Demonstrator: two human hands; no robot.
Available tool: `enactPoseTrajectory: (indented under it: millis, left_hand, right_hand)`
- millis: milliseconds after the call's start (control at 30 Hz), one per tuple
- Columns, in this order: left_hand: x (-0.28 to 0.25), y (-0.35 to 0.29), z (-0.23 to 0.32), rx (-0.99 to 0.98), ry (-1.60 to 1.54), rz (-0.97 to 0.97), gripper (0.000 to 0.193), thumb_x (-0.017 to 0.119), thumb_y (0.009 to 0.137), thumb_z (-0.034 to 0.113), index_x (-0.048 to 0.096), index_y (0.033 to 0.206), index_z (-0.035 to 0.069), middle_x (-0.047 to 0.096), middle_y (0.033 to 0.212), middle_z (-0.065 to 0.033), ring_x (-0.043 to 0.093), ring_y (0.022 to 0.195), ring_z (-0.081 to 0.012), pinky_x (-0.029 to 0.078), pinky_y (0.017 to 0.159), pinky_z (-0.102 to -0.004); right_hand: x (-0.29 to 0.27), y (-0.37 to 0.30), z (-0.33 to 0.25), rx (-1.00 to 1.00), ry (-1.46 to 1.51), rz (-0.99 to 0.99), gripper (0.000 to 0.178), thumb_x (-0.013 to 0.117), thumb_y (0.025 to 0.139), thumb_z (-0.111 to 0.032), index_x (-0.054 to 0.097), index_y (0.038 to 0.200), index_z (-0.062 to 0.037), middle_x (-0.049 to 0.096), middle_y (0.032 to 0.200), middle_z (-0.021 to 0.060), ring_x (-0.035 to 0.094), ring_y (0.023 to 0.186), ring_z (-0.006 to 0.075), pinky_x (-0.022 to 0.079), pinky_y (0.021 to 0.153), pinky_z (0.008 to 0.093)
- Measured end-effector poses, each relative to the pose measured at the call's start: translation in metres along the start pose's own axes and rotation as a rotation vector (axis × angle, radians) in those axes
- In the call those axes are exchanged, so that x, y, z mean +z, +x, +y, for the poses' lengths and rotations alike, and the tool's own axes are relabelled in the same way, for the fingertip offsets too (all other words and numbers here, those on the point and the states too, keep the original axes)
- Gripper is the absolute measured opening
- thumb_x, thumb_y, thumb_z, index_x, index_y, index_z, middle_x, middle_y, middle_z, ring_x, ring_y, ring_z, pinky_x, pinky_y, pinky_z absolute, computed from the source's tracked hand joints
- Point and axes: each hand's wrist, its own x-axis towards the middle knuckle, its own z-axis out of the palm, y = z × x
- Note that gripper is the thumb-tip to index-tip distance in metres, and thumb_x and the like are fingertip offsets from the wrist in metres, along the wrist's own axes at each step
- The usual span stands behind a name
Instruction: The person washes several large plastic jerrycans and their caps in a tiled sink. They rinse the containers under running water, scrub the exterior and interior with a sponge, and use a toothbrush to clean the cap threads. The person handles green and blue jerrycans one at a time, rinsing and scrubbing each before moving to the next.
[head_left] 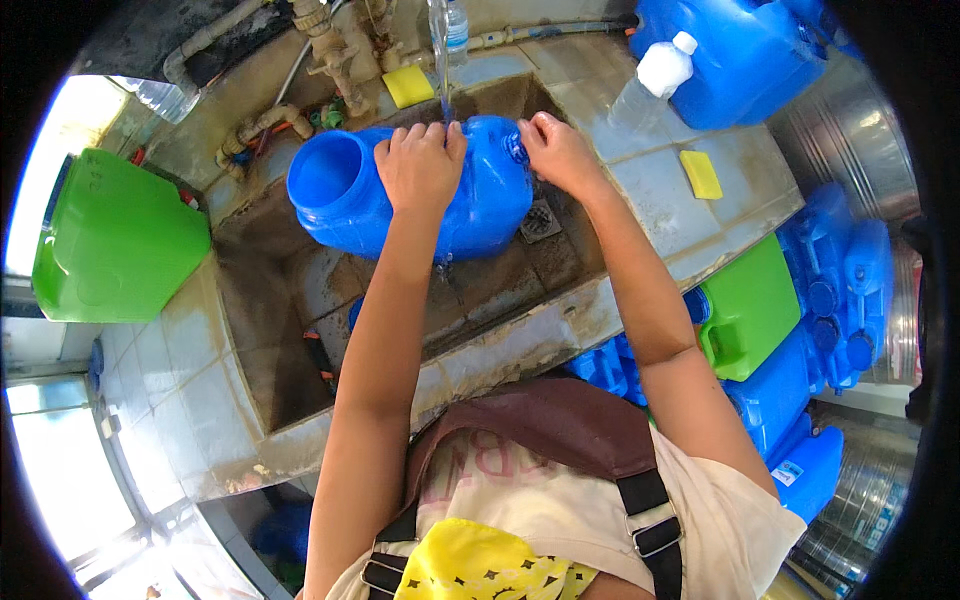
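A yellow scarf (485, 560) lies closest, below a brown apron (535, 425) over a pale shirt (710, 475). Past these, the blue jug (450, 235) lies on its side in the tiled sink (500, 295), directly beneath the left hand (422, 165) and just left of the right hand (558, 150). Its wide open mouth (328, 172) faces left.

The left forearm rises nearly straight, and that hand is closed over the top of the jug, knuckles up. The right arm bends at the elbow and slants inward, its fingers drawn together beside a small ribbed cap (515, 148) at the jug's right end; I cannot tell whether they pinch it.

The left fingertips are hidden behind the jug. A stream of water (440, 60) falls near the left hand, its source cut off by the upper edge. A clear bottle (632, 108) on the surface (735, 215) looks blurred.
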Motion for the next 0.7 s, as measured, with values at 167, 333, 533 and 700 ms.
enactPoseTrajectory:
  millis: [167, 333, 533, 700]
  left_hand:
    - [0.000, -0.001, -0.001, -0.006, -0.025, 0.032, 0.036, 0.053, 0.091, 0.036, 0.066, 0.071, 0.009, 0.066, 0.076, -0.0075, 0.061, 0.079, -0.0273, 0.041, 0.077, -0.0445]
    - [0.002, 0.001, 0.003, -0.017, 0.008, 0.027, 0.036, 0.054, 0.090, 0.035, 0.067, 0.070, 0.008, 0.066, 0.075, -0.0079, 0.061, 0.079, -0.0275, 0.042, 0.077, -0.0445]
    - [0.001, 0.001, 0.005, -0.043, -0.004, 0.033, 0.037, 0.054, 0.090, 0.036, 0.068, 0.070, 0.008, 0.067, 0.076, -0.0082, 0.062, 0.080, -0.0277, 0.042, 0.078, -0.0450]
    - [0.002, 0.002, 0.003, -0.038, -0.027, 0.030, 0.038, 0.052, 0.091, 0.036, 0.068, 0.070, 0.008, 0.068, 0.078, -0.0088, 0.062, 0.082, -0.0278, 0.042, 0.078, -0.0453]
  right_hand:
    - [-0.011, -0.005, 0.004, -0.008, 0.567, -0.182, 0.026, 0.052, 0.093, -0.027, 0.059, 0.104, -0.0047, 0.064, 0.073, 0.0053, 0.062, 0.068, 0.0175, 0.048, 0.061, 0.0249]
    - [-0.013, -0.010, -0.009, 0.018, 0.260, -0.070, 0.021, 0.058, 0.090, -0.025, 0.061, 0.104, -0.0083, 0.065, 0.081, 0.0063, 0.061, 0.072, 0.0170, 0.050, 0.065, 0.0289]
    - [-0.014, -0.008, -0.024, -0.575, 0.212, 0.044, 0.026, 0.066, 0.080, -0.020, 0.065, 0.101, -0.0055, 0.068, 0.098, 0.0138, 0.065, 0.093, 0.0319, 0.051, 0.084, 0.0396]
    - [-0.016, -0.007, -0.029, -0.333, 0.018, -0.056, 0.019, 0.065, 0.083, -0.012, 0.066, 0.101, -0.0053, 0.066, 0.105, 0.0112, 0.062, 0.103, 0.0259, 0.049, 0.090, 0.0361]
